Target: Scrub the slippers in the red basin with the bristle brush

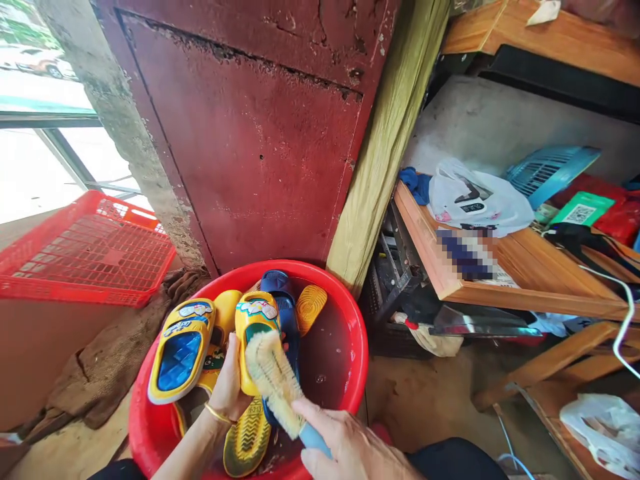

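Observation:
My left hand [233,380], with a bracelet at the wrist, grips a yellow slipper [256,312] with a cartoon strap over the red basin. In my right hand [345,437] is a scrub brush [275,377] with pale bristles and a grey-blue handle; its head lies over the slipper's opening. A second yellow slipper with a blue insole [183,353] rests at the basin's left rim. Dark blue slippers [280,290], a yellow sole [247,440] and an orange-yellow sole [311,308] sit in the basin [357,333]. Murky water [327,360] fills its right side.
A red plastic crate [100,257] stands left, beside brown sacking [100,373]. Behind the basin is a dark red door [250,147]. At the right, a wooden table [540,267] carries a white plastic bag [480,197] and a blue fan [550,173].

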Available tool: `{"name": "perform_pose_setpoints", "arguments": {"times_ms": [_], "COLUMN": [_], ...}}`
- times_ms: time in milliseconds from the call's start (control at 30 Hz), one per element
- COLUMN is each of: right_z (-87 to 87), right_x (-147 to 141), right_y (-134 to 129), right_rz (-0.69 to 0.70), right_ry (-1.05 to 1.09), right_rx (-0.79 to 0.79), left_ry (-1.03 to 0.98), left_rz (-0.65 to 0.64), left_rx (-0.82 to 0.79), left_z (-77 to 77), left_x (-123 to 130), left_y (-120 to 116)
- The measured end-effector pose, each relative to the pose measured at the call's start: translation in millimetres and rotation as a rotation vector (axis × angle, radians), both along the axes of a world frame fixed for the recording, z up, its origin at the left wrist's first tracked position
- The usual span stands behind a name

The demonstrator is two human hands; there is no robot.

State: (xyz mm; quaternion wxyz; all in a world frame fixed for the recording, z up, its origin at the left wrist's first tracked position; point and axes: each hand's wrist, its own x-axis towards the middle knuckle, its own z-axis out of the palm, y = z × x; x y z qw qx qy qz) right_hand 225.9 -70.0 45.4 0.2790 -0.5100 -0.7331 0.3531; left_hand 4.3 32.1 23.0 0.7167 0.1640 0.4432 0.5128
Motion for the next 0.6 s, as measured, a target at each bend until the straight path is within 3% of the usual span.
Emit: {"name": "perform_pose_setpoints", "arguments": {"times_ms": [167,300,433,600], "right_z": [18.0,10.7,-1.3,14.9], "right_x": [-1,-19,-19,10], "right_y": [14,42,56,40], "right_rz": [0.083,0.019,0.083,0.306], "right_ry": [-0.142,-0.005,0.026,0.020], "right_rx": [-0.160,-0.225,-0.249,-0.378], "left_ry": [0.143,0.258,0.132,-0.052], "left_rz": [0.034,0.032,0.001,-0.050], "left_rx": [0.058,0.081,0.025,-0.103], "left_z": [-15.4,-25.4,-15.8,-1.1], "left_x": [17,39,40,22], "left_y": [-12,-25,-30,-21]}}
